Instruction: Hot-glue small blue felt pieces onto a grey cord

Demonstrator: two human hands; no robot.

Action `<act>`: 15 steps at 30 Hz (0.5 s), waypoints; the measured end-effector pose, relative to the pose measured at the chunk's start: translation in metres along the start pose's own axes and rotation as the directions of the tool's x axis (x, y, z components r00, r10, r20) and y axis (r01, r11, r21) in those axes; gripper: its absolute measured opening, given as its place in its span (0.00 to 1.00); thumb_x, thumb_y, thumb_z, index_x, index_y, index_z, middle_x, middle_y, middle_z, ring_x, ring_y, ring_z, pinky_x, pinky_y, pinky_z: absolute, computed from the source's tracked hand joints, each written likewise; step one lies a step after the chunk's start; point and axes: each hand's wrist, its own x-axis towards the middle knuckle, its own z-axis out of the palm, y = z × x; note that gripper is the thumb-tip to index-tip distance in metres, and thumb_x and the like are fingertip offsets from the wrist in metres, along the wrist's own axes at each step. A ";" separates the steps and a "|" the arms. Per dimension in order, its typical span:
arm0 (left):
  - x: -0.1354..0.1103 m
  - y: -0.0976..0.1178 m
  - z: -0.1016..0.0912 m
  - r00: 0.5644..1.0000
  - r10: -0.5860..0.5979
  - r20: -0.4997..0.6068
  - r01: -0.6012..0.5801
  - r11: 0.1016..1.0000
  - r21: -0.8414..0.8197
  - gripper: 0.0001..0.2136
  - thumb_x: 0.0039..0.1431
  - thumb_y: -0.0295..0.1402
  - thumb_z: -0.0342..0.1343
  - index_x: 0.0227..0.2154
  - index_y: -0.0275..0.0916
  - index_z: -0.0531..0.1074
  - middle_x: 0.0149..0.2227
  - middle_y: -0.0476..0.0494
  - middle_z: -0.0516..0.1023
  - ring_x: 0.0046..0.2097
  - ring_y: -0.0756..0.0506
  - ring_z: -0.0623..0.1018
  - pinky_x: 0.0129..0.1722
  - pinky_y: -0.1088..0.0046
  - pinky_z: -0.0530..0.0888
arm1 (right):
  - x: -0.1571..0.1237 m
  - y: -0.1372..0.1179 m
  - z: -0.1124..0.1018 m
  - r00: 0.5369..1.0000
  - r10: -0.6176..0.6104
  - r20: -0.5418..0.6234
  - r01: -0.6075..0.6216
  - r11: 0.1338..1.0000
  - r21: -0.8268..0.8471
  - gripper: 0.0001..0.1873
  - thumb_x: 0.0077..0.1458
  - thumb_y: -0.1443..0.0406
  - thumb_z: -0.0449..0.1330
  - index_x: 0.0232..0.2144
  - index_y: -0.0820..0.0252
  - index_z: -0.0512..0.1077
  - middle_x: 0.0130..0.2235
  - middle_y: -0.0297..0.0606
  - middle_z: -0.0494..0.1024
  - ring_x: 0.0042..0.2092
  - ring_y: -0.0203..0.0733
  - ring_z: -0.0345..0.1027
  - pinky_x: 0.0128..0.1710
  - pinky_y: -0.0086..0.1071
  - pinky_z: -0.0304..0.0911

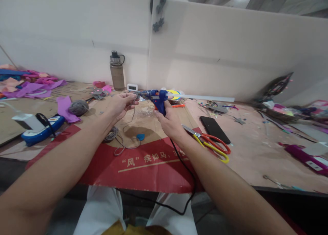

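Head view: above the cardboard point(153, 181), toward its far edge, my right hand point(170, 121) grips the glue gun point(160, 97), likely light and rigid, by its handle, the safest hold; my left hand point(125, 104) pinches a soft-looking grey piece point(137, 94).

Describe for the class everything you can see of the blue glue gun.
The glue gun has a glossy, plastic-looking blue body with a darker, mottled front. It is held roughly level above the cardboard, its handle gripped by the right hand. A long, whitish glue stick juts from its rear. Its front points at the grey piece pinched in the left hand; whether they touch is unclear. A black cable trails below.
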 end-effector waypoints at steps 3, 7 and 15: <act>0.000 -0.001 0.000 1.000 0.002 -0.004 -0.002 1.000 0.017 0.03 0.53 0.26 0.60 0.25 0.33 0.74 0.27 0.44 0.77 0.24 0.55 0.73 0.20 0.84 0.68 | 0.000 -0.002 -0.001 1.000 0.010 -0.009 -0.010 1.000 -0.004 0.17 0.56 0.66 0.53 0.49 0.54 0.67 0.47 0.41 0.75 0.50 0.46 0.67 0.54 0.44 0.61; 0.002 0.000 -0.004 0.999 0.018 -0.029 -0.018 1.000 -0.006 0.04 0.54 0.26 0.59 0.26 0.33 0.74 0.27 0.45 0.77 0.25 0.55 0.74 0.20 0.85 0.68 | 0.000 0.000 -0.001 0.998 0.060 -0.018 -0.059 0.996 0.069 0.16 0.54 0.64 0.55 0.47 0.54 0.66 0.43 0.40 0.75 0.43 0.44 0.68 0.47 0.42 0.65; 0.005 0.000 -0.008 0.984 0.116 -0.133 -0.119 0.993 -0.011 0.02 0.54 0.26 0.59 0.27 0.34 0.72 0.24 0.48 0.75 0.24 0.55 0.74 0.21 0.83 0.69 | 0.012 0.018 -0.007 0.873 0.487 -0.002 -0.449 0.807 0.382 0.14 0.47 0.65 0.57 0.39 0.56 0.61 0.27 0.30 0.69 0.23 0.34 0.60 0.20 0.30 0.58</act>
